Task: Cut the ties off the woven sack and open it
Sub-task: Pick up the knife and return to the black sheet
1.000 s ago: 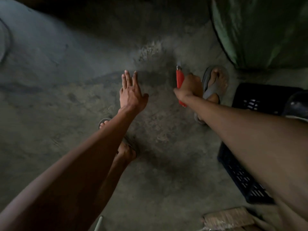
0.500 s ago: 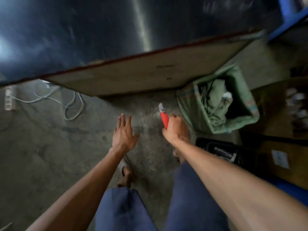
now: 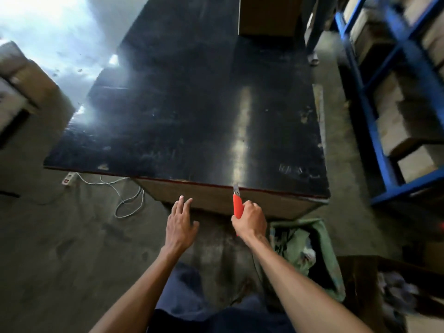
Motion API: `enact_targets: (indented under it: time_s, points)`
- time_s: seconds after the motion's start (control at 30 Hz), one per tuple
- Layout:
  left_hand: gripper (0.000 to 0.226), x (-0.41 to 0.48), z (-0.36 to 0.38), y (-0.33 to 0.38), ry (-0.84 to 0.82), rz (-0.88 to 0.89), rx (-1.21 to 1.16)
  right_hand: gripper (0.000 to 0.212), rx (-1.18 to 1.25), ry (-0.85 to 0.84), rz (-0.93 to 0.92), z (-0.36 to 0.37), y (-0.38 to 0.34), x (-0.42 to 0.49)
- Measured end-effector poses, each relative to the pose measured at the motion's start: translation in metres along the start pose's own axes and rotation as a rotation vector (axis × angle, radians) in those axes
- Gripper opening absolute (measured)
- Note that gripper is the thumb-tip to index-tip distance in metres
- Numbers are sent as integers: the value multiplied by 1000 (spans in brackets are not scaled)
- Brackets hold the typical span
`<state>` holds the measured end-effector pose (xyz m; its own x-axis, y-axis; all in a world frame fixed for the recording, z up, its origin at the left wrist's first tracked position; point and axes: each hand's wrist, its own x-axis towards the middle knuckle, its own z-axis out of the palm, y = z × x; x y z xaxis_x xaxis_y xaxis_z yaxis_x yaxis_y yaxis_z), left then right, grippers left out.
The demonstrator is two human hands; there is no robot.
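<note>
My right hand (image 3: 249, 218) grips a red utility knife (image 3: 237, 205) with its short blade pointing up toward the near edge of a large black table (image 3: 192, 111). My left hand (image 3: 180, 224) is held out flat beside it, fingers together, holding nothing. A green woven sack (image 3: 326, 255) stands open on the floor at the lower right, just right of my right forearm, with crumpled material inside. No ties are visible on it.
Blue metal shelving (image 3: 389, 97) with cardboard boxes lines the right side. A cardboard box (image 3: 266, 15) stands at the table's far end. A white power strip (image 3: 68, 179) and looped cable (image 3: 127, 203) lie on the concrete floor at left. More boxes (image 3: 21, 75) sit far left.
The view has swung up from the floor and my feet to the black table top. Both hands stay out in front, the knife still in my right hand.
</note>
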<state>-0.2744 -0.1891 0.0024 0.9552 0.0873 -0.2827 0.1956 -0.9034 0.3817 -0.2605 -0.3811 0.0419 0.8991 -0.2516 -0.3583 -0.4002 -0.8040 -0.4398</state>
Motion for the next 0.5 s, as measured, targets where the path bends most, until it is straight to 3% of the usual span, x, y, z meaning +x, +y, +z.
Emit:
enact_targets:
  time_s: [0.5]
  points:
    - [83,204,-61,-3,13,91,39,35,-49,56,14,-17,-110,166]
